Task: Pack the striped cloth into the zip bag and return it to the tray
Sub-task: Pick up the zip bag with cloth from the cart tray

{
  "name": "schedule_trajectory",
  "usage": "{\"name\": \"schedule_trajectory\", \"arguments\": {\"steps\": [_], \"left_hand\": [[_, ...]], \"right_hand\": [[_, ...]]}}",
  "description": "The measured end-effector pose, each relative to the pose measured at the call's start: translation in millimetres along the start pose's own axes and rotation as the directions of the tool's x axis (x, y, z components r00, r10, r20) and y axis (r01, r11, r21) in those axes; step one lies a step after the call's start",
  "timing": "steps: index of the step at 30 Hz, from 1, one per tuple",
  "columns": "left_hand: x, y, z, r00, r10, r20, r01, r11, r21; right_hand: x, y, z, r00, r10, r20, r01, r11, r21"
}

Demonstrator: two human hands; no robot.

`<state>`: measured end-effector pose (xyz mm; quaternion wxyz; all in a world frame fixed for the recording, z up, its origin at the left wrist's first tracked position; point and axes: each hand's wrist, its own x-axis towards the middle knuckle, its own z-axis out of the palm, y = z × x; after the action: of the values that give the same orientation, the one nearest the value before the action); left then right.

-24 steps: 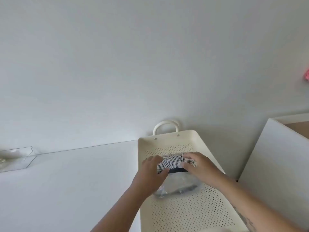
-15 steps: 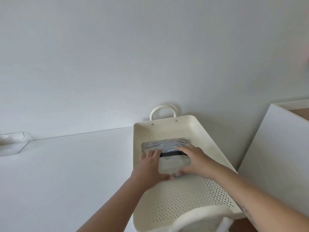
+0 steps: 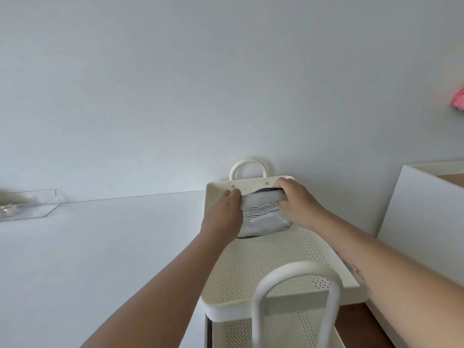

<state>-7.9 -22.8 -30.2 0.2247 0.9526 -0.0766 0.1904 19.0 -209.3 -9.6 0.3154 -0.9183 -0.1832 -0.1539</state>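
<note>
Head view: the frosted translucent zip bag [image 3: 263,222] sits over the far end of the cream perforated tray [image 3: 281,252], long axis running left to right, with the black-and-white striped cloth [image 3: 262,211] showing through its upper half. Left hand [image 3: 223,217] and right hand [image 3: 296,204] each clamp one side of the bag's top edge, fingers curled closed on it

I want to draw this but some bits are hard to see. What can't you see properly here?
- Head view: zip bag closure, covered by left hand and right hand.
- Most of the striped cloth, behind frosted plastic.
- Pink thing, cut by the right edge.
- Clear box contents, too faint.
</note>
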Motion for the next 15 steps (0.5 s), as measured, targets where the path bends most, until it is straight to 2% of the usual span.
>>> {"name": "schedule_trajectory", "arguments": {"steps": [6,15], "left_hand": [[0,-3,-53,0.99,0.021,-0.142,-0.025,0.999,-0.029],[-47,-82,-124,0.962,-0.073,-0.263,0.084,0.996,0.03]], "right_hand": [[12,-48,-15,0.992,-0.078,-0.095,0.08,0.997,0.014],[24,-141,42,0.971,-0.235,-0.049,0.239,0.966,0.098]]}}
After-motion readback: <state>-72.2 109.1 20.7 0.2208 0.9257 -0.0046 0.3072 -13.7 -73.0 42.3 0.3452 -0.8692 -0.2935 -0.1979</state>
